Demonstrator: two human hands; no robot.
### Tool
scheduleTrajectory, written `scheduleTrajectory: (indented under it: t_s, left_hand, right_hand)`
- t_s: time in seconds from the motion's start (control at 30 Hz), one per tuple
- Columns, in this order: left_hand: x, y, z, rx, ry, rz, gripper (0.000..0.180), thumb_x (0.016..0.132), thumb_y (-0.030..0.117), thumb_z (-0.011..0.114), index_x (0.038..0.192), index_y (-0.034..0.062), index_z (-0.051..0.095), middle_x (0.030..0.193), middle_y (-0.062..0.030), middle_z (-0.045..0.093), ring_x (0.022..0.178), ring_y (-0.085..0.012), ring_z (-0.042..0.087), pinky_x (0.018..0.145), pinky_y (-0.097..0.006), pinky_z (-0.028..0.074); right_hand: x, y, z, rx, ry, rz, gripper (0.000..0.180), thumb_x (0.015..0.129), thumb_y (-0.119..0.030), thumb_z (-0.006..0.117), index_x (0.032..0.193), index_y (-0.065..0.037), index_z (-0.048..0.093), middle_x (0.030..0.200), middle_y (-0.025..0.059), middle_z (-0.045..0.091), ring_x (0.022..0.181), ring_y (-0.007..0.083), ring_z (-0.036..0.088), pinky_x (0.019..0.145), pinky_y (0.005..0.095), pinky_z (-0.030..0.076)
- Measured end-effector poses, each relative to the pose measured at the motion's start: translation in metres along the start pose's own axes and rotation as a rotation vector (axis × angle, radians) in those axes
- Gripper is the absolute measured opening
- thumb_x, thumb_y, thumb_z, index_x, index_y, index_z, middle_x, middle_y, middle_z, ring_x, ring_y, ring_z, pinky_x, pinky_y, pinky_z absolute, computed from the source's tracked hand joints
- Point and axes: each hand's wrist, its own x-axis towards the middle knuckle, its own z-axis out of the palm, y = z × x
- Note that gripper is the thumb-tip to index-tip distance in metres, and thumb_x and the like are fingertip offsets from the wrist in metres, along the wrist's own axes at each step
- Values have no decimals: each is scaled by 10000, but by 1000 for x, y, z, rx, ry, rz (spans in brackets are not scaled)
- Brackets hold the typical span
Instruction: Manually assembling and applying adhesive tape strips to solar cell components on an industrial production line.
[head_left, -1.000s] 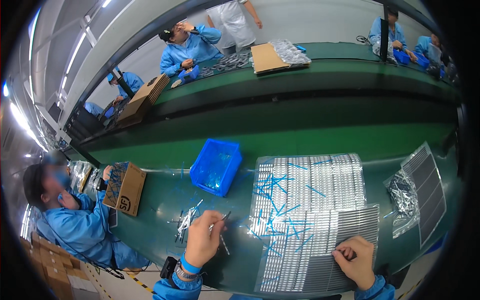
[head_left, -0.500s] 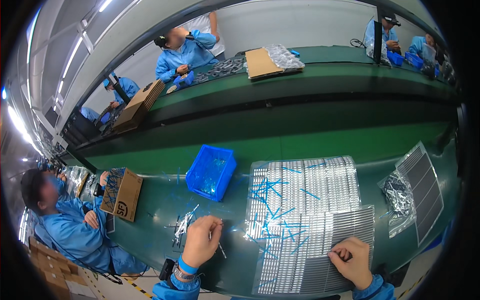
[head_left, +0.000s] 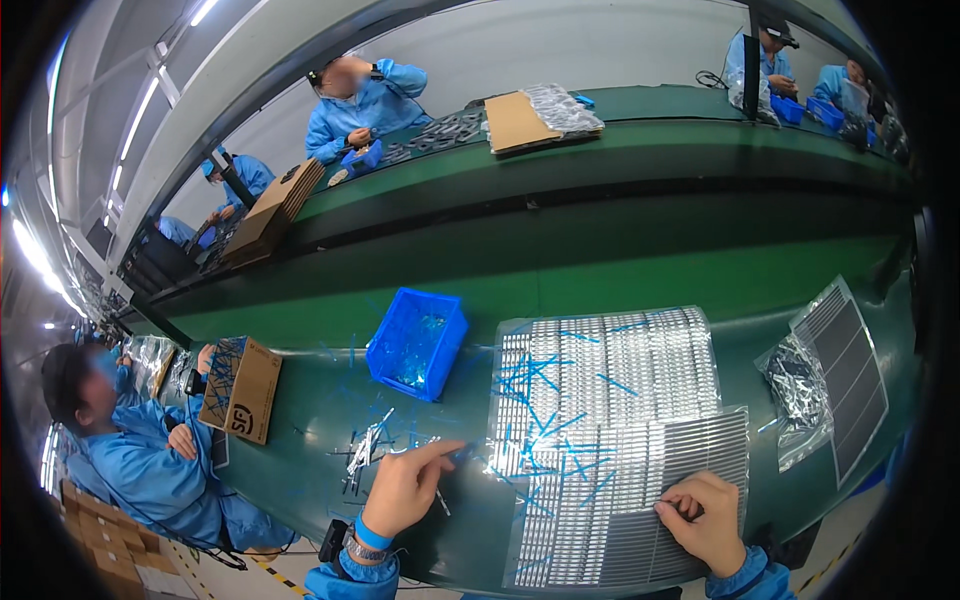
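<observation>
My left hand (head_left: pixel 405 488) rests on the green table, forefinger stretched toward the left edge of a silvery ribbed sheet (head_left: pixel 610 375); a thin metal strip seems pinched under its fingers. My right hand (head_left: pixel 705 520) has its fingers curled on the lower sheet (head_left: pixel 640 490), near its bottom right part. Several thin blue sticks (head_left: pixel 545 375) lie scattered over both sheets. A small pile of silvery strips (head_left: pixel 362 452) lies just left of my left hand.
A blue plastic bin (head_left: pixel 418 342) stands behind the strips. A cardboard box (head_left: pixel 243 388) sits at the left beside a seated person in blue (head_left: pixel 140 460). Bagged dark sheets (head_left: pixel 835 370) lie at the right. Other workers sit along the far green bench (head_left: pixel 620 150).
My left hand has shifted right toward the sheet's edge, forefinger now extended. My right hand has stayed on the lower sheet. The view has tilted slightly.
</observation>
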Motion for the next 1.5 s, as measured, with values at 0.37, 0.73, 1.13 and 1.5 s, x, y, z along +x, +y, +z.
scheduleTrajectory:
  t_s: [0.37, 0.73, 1.13, 1.5]
  left_hand:
    - [-2, 49, 14, -20, 1, 108, 150, 884, 67, 726, 1032, 71, 749, 875, -126, 756, 716, -237, 725, 627, -318, 539]
    - [24, 113, 89, -145, 2, 927, 149, 804, 66, 746, 952, 86, 753, 886, -33, 754, 714, -184, 708, 640, -284, 514]
    - [29, 93, 127, -557, -241, 449, 138, 871, 159, 777, 910, 52, 700, 761, -99, 684, 676, -295, 674, 611, -379, 526]
    - [26, 91, 130, -626, -335, 393, 89, 888, 97, 736, 931, 48, 676, 833, -96, 657, 718, -294, 667, 626, -380, 522]
  right_hand:
    - [17, -52, -15, 63, -66, -52, 238, 782, -88, 837, 985, -9, 742, 843, 87, 701, 705, 135, 643, 632, 261, 506]
    - [0, -15, -17, 196, -316, 114, 124, 956, -75, 704, 993, 42, 726, 911, 106, 742, 816, 159, 711, 726, 285, 562]
    - [9, -5, -4, 1, -132, -29, 103, 871, -73, 789, 961, -29, 763, 880, 83, 717, 685, 134, 668, 585, 258, 533]
    - [4, -1, -2, 19, -182, -42, 118, 910, -58, 748, 1017, -13, 731, 943, 105, 701, 759, 159, 680, 640, 272, 549]
